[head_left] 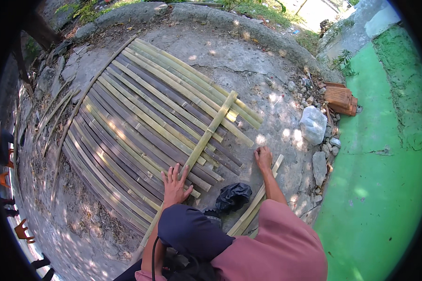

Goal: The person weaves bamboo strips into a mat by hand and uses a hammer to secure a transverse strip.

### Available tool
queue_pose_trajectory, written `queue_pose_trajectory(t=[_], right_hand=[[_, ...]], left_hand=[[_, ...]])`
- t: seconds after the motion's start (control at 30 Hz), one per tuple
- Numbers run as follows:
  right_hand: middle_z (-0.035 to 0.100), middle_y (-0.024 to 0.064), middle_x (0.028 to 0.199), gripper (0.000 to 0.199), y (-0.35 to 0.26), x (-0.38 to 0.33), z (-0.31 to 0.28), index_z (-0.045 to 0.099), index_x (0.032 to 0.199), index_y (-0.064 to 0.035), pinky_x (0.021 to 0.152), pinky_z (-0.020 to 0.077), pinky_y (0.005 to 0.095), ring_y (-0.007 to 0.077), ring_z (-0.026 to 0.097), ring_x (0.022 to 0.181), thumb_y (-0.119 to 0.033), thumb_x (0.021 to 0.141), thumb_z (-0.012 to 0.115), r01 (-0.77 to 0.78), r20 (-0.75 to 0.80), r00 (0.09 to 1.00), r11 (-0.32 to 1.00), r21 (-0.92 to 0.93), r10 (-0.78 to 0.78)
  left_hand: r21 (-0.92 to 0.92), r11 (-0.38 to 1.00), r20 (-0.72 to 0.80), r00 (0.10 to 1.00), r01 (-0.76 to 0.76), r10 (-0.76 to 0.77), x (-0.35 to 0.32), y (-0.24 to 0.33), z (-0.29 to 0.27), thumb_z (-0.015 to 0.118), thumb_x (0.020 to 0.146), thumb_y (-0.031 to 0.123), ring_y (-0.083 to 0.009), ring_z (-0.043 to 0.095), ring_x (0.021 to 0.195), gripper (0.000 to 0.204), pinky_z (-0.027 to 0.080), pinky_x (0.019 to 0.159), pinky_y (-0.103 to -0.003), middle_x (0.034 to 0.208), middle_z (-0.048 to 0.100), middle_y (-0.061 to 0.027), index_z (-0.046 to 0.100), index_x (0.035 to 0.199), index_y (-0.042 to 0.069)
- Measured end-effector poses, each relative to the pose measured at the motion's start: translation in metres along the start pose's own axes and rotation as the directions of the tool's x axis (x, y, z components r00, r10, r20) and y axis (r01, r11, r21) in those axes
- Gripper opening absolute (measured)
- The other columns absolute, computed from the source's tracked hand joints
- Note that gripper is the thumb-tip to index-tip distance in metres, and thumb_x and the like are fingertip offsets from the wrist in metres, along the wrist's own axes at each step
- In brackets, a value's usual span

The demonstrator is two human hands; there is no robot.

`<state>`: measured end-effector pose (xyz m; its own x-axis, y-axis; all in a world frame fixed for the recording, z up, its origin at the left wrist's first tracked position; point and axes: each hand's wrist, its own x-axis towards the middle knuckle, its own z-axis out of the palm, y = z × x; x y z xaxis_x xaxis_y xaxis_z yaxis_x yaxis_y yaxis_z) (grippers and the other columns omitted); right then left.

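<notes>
Many split bamboo slats (140, 126) lie side by side on the ground in a fan-like panel, some pale green, some dark purplish brown. Across their near ends runs a bamboo crosspiece (210, 132). My left hand (175, 186) rests on the panel with fingers spread, right beside the crosspiece. Off the slat ends, my right hand (263, 158) is low to the ground with its fingers curled downward; whatever is at its fingertips is hidden. A black plastic bag (233, 196) sits crumpled between my arms. Loose bamboo strips (254, 209) pass beneath my right forearm.
A long thin pole (79, 100) borders the panel's far left side. To the right are a clear plastic bag (312, 125), rubble stones (319, 167), a brown block-shaped object (341, 99) and a green wall (375, 187). A stone kerb (248, 33) curves along the back.
</notes>
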<state>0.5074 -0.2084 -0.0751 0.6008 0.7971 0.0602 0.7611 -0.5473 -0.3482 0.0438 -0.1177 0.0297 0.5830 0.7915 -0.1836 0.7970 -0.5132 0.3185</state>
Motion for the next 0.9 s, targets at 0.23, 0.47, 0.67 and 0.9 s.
queue_pose_trajectory(t=[0.23, 0.47, 0.67, 0.9], right_hand=[[0.078, 0.0117, 0.088, 0.014, 0.012, -0.011, 0.003, 0.072, 0.100, -0.0041, 0.076, 0.0585, 0.0356, 0.0223, 0.076, 0.080, -0.012, 0.094, 0.082, -0.296, -0.012, 0.948, 0.893, 0.338, 0.319], [0.081, 0.0044, 0.102, 0.015, -0.013, -0.012, -0.037, 0.073, 0.110, -0.0044, 0.075, 0.0556, 0.0265, 0.0131, 0.077, 0.093, -0.011, 0.101, 0.083, -0.366, 0.174, 0.870, 0.369, 0.854, 0.461], [0.082, 0.0087, 0.111, 0.041, -0.109, -0.010, -0.129, 0.069, 0.139, -0.0030, 0.078, 0.0561, 0.0268, 0.0124, 0.075, 0.095, -0.007, 0.100, 0.083, -0.266, 0.231, 0.936, 0.103, 0.959, 0.266], [0.082, 0.0128, 0.110, 0.049, -0.183, -0.048, -0.249, 0.054, 0.145, -0.0047, 0.084, 0.0557, 0.0312, 0.0175, 0.075, 0.096, -0.005, 0.103, 0.079, -0.145, 0.169, 0.982, -0.227, 0.963, 0.087]], left_hand=[[0.054, 0.998, -0.013, 0.999, -0.033, 0.034, 0.010, -0.005, -0.014, 0.082, 0.087, 0.056, -0.0420, 0.037, 0.152, 0.104, 0.015, 0.130, -0.077, 0.165, 0.039, -0.0161, 0.034, 0.175, 0.031], [0.094, 0.994, -0.006, 0.999, -0.050, 0.050, 0.004, -0.011, -0.005, 0.082, 0.087, 0.057, -0.0441, 0.037, 0.151, 0.101, 0.017, 0.129, -0.077, 0.166, 0.038, -0.0176, 0.037, 0.174, 0.033], [0.083, 0.990, 0.041, 0.993, -0.112, 0.109, 0.011, 0.003, -0.020, 0.081, 0.089, 0.056, -0.0414, 0.042, 0.148, 0.099, 0.024, 0.129, -0.073, 0.159, 0.044, -0.0170, 0.038, 0.173, 0.029], [0.079, 0.856, 0.019, 0.859, -0.512, 0.512, 0.055, -0.005, -0.032, 0.080, 0.093, 0.048, -0.0342, 0.058, 0.128, 0.070, 0.044, 0.119, -0.052, 0.125, 0.062, -0.0136, 0.062, 0.149, 0.011]])
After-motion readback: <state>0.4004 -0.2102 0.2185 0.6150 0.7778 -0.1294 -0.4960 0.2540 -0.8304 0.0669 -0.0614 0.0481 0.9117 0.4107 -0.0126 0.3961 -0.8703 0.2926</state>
